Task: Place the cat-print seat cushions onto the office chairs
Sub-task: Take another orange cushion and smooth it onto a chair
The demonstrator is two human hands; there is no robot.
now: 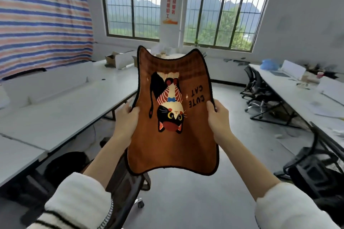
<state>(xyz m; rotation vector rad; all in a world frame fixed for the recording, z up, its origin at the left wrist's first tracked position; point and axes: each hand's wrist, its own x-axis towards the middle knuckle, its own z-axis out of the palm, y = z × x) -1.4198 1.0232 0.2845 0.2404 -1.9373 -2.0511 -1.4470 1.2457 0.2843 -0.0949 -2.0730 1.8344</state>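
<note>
A brown cat-print seat cushion (173, 146) with black trim hangs in the air in front of me, its cat picture and the words "CUTE CAT" upside down. My left hand (126, 117) grips its left edge and my right hand (217, 115) grips its right edge, thumbs on the printed face. Below the cushion stands a black office chair (128, 187) with something brown on its seat, mostly hidden by the cushion and my left arm. Another black office chair (312, 169) stands at the right.
Long white desks run along the left (61, 113) and the right (305, 98). More black chairs (256, 87) stand by the right desk. Cardboard boxes (119, 59) sit at the back under barred windows. Grey floor (195, 200) lies open down the middle aisle.
</note>
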